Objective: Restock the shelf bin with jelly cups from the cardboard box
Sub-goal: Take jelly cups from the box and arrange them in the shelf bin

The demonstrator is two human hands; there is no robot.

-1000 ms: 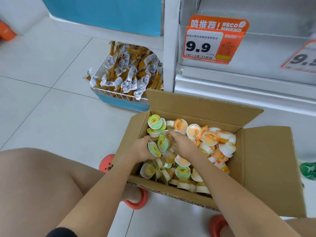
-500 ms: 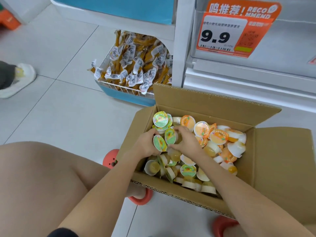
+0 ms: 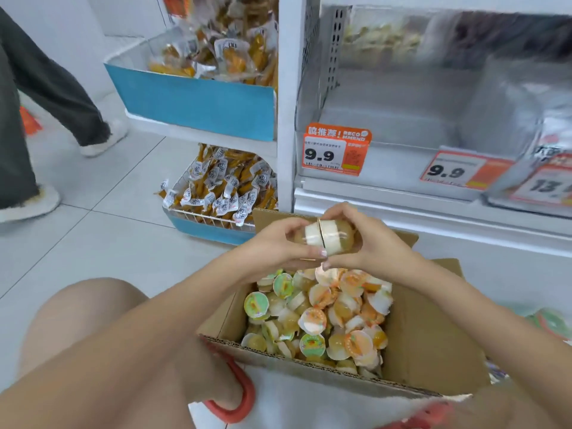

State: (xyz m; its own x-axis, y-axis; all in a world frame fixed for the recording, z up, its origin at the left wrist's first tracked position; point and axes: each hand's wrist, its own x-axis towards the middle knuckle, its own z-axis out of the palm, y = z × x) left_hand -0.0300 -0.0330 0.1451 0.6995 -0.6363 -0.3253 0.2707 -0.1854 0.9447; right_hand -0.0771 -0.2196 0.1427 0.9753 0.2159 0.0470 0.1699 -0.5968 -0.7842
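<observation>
Two jelly cups point(image 3: 328, 240) lid-to-lid between left hand point(image 3: 278, 246), right hand point(image 3: 371, 243) grip.

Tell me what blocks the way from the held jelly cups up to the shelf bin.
Nothing visible does. Both hands, left and right, hold the jelly cups above the cardboard box, and the clear shelf bin lies open beyond.

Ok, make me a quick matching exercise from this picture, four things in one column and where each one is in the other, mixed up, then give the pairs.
Things:
1. held jelly cups
2. cardboard box
3. near price tag
4. yellow snack packs

Places:
A. clipped on the clear shelf bin front
B. between left hand and right hand
C. wire basket at floor level, left of the white post
D. on the floor in front of the person, flaps open

Pairs: 1-B, 2-D, 3-A, 4-C
</observation>
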